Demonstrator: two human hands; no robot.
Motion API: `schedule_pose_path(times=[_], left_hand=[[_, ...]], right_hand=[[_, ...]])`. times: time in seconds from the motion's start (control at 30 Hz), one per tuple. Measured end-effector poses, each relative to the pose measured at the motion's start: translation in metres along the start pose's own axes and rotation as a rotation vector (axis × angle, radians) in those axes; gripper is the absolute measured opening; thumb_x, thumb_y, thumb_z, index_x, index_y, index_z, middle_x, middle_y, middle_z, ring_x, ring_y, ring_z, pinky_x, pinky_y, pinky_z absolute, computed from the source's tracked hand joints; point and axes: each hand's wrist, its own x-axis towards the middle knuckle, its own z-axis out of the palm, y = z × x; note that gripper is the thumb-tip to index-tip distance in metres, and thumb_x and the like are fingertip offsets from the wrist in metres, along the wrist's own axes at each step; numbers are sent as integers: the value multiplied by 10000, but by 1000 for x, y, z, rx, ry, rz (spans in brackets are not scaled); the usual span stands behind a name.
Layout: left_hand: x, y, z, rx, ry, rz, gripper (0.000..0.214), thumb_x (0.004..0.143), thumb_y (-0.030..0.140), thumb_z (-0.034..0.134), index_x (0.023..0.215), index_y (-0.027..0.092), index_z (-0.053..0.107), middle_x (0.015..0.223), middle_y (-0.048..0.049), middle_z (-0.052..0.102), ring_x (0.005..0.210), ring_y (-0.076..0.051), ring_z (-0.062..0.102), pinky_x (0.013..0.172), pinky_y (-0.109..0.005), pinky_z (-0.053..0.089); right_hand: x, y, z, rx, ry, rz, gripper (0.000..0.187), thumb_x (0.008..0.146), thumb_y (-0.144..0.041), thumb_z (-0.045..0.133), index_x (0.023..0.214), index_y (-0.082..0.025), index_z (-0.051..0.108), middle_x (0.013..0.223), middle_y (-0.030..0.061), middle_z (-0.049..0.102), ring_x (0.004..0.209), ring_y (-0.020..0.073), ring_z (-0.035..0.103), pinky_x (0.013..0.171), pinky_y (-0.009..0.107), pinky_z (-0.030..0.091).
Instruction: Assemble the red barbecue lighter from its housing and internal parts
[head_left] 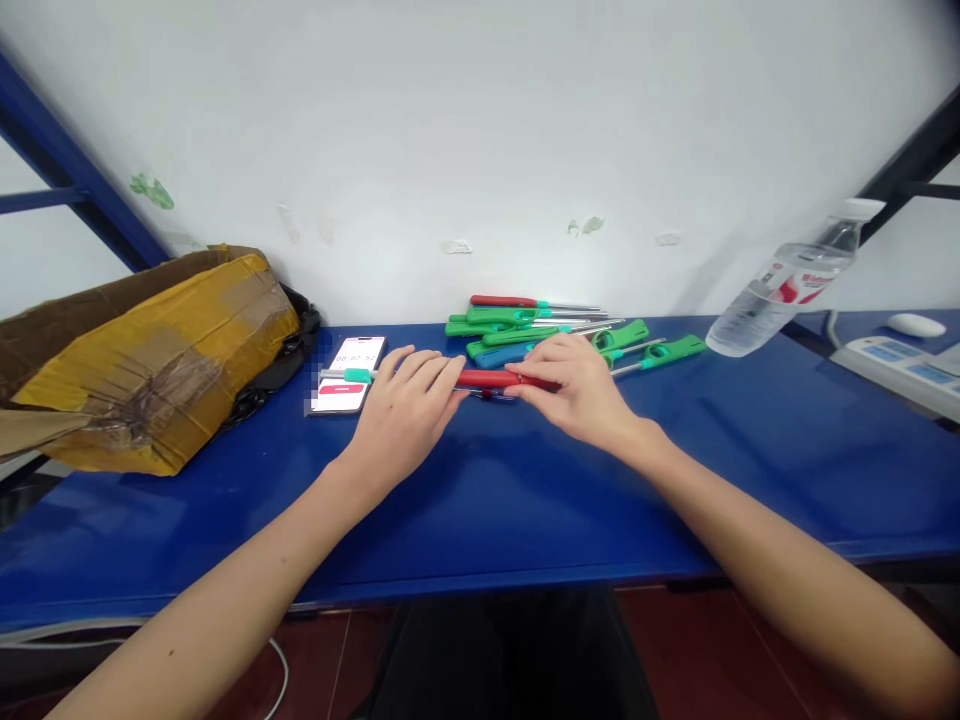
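Observation:
Held level just above the blue table is a red long-necked gas lighter (484, 379), its teal collar and metal tube pointing left. My left hand (409, 405) wraps round it near the collar. The fingers of my right hand (574, 385) pinch its handle at the right end, hiding part of it. Below the handle lies a small dark item, partly covered, whose kind I cannot make out. Behind my right hand is a pile of similar lighters (510, 316), mostly green, with a red and a blue one among them.
A phone (349, 385) showing a timer lies left of my left hand. A torn cardboard box (172, 365) with yellow tape stands at the left. On the right are a clear water bottle (780, 285), a white device (900, 370) and a white rounded object (915, 325).

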Motion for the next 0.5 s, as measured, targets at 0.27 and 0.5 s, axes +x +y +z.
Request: schedule_pose_path(times=[0.27,0.5], left_hand=[[-5,6,7,-205,-53,2,176,1003,200,480,1076,143,629,991,-78,734,951,-206,672,1031,-471,431],[-7,6,10,-478,-239,-157,189,1014,245,469,1090,200,635,1036,-30,721,975,-166,661,1094,-486,372]], right_hand=[[-10,-1,-4,421,-298,320,205,828,-357,721,939,-202,797,781,46,736,706,180,601,650,312,465],[-6,4,-17,581,-504,522,426,910,-508,557,858,-153,786,717,31,710,597,148,558,531,273,411]])
